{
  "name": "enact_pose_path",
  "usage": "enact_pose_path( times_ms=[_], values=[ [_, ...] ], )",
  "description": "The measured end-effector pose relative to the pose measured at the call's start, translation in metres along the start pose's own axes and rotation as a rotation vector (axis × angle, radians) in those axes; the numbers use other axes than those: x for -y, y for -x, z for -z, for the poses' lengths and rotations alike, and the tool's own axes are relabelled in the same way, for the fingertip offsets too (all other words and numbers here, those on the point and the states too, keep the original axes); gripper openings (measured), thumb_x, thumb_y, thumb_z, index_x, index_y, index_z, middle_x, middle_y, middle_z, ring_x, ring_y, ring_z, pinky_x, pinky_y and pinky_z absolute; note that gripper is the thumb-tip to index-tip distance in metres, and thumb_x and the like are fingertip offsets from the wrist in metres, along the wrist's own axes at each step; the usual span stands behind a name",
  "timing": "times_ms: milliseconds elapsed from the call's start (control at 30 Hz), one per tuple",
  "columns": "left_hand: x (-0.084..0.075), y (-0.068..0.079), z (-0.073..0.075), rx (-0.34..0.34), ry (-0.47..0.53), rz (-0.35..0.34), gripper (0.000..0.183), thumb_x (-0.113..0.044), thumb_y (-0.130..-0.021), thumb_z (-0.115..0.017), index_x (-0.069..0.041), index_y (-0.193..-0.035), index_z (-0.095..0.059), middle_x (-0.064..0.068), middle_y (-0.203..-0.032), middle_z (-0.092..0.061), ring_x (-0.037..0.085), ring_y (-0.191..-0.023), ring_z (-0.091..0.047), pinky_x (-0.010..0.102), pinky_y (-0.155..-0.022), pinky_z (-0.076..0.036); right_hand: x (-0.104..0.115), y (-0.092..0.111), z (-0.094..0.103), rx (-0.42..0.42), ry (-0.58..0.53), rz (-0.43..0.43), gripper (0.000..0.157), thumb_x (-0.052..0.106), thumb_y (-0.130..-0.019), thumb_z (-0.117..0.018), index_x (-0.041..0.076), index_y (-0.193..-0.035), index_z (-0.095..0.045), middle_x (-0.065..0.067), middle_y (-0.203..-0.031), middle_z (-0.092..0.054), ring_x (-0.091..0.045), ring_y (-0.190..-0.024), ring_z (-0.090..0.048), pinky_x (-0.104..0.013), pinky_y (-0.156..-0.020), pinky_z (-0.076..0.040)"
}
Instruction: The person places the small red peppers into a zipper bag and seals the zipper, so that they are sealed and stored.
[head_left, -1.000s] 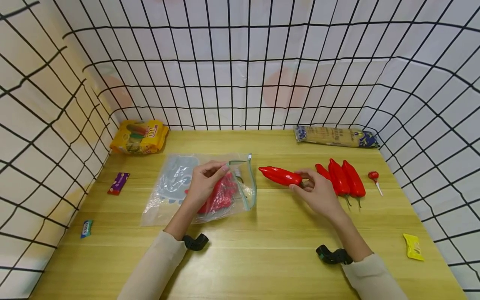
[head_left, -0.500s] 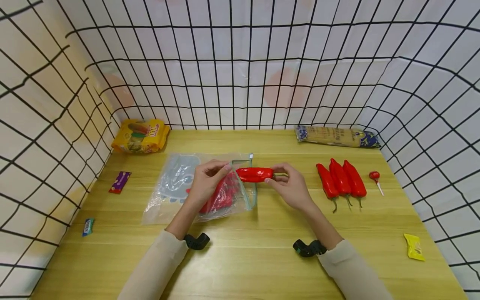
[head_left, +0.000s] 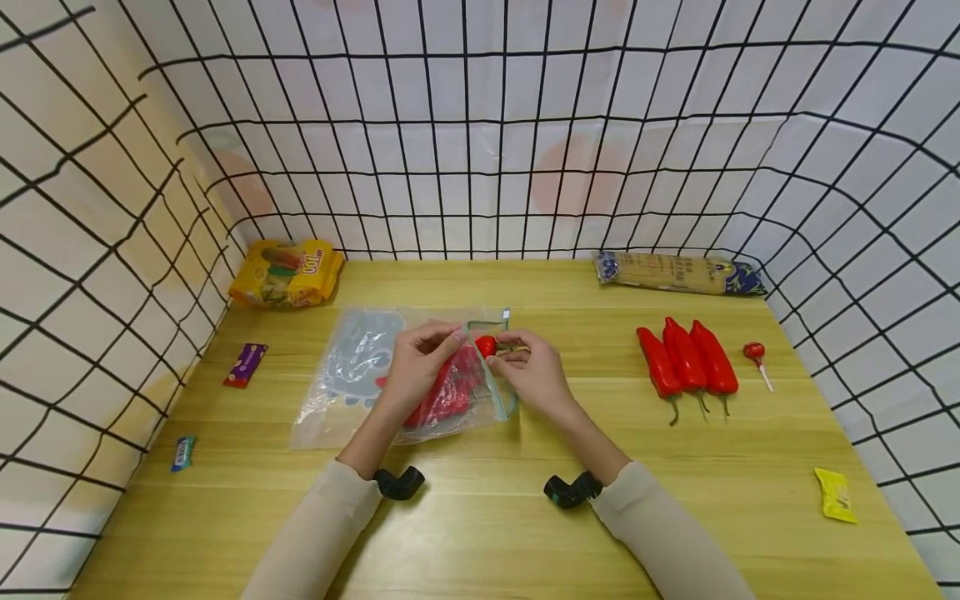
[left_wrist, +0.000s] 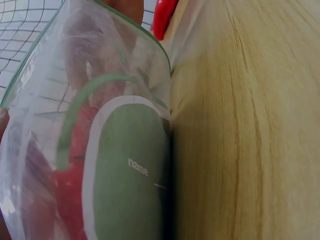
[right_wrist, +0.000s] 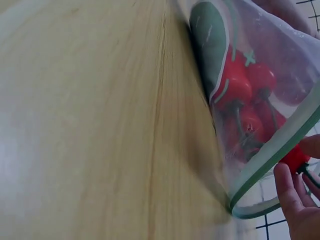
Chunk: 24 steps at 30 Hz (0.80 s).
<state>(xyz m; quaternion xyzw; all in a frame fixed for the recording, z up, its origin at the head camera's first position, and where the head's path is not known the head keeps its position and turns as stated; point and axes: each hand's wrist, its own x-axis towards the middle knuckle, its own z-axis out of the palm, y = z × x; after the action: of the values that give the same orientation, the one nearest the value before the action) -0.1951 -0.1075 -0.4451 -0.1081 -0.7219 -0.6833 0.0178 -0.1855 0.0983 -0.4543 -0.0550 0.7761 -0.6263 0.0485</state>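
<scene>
A clear zip bag with a green-edged mouth lies on the table, its opening facing right. Several red peppers show through its plastic in the right wrist view. My left hand pinches the upper lip of the bag near the mouth and lifts it. At the opening, my right hand holds one red pepper by its stem end, most of it inside the bag. Two fingers and the thumb grip that pepper. On the right lie 3 more red peppers side by side.
A yellow snack packet stands at the back left, a noodle packet at the back right. A purple wrapper, a small blue-green candy, a lollipop and a yellow candy lie near the sides. Black wire mesh surrounds the table.
My right hand has moved left, carrying the pepper from beside the bag into its mouth. My left hand still holds the bag's lip in the same place.
</scene>
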Motion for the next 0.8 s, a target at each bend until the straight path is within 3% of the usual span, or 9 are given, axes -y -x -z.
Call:
enact_pose_path(
  times_ms=[200,400,633,800],
  values=[
    [0.003,0.000,0.001,0.002,0.011,0.024,0.029,-0.031,-0.089,-0.071,-0.013,-0.111,-0.074,0.002,-0.100,-0.070,0.016,-0.090,-0.060,0.022,-0.079,-0.053,-0.001,0.009,0.011,0.029,-0.010,0.011,0.043,0.015,-0.090,-0.070,0.008,-0.129,-0.053,-0.010,-0.126,-0.060,-0.023,-0.105,-0.066,-0.028,-0.082,-0.058],
    [-0.001,0.000,0.001,0.012,0.024,0.064,0.026,-0.024,-0.090,-0.070,-0.010,-0.112,-0.073,0.000,-0.100,-0.070,0.013,-0.091,-0.061,0.020,-0.079,-0.053,0.001,0.026,0.031,0.025,0.040,0.139,0.037,0.023,-0.097,-0.061,0.015,-0.132,-0.052,-0.011,-0.133,-0.057,-0.025,-0.116,-0.061,-0.027,-0.090,-0.054],
    [-0.023,0.008,-0.002,0.024,0.020,0.052,0.028,-0.022,-0.091,-0.069,-0.004,-0.112,-0.071,-0.002,-0.099,-0.070,0.012,-0.090,-0.060,0.020,-0.078,-0.053,0.015,0.042,0.039,0.141,-0.015,0.198,0.043,0.015,-0.100,-0.054,0.001,-0.140,-0.044,-0.021,-0.143,-0.048,-0.041,-0.132,-0.046,-0.032,-0.102,-0.047],
    [-0.025,0.008,-0.003,0.018,0.027,0.032,0.027,-0.020,-0.091,-0.069,-0.002,-0.112,-0.071,-0.004,-0.097,-0.071,0.011,-0.089,-0.061,0.020,-0.078,-0.053,0.009,0.039,0.033,0.156,0.024,0.220,0.044,0.016,-0.102,-0.051,0.003,-0.143,-0.042,-0.019,-0.145,-0.048,-0.035,-0.135,-0.045,-0.036,-0.105,-0.045]
  ],
)
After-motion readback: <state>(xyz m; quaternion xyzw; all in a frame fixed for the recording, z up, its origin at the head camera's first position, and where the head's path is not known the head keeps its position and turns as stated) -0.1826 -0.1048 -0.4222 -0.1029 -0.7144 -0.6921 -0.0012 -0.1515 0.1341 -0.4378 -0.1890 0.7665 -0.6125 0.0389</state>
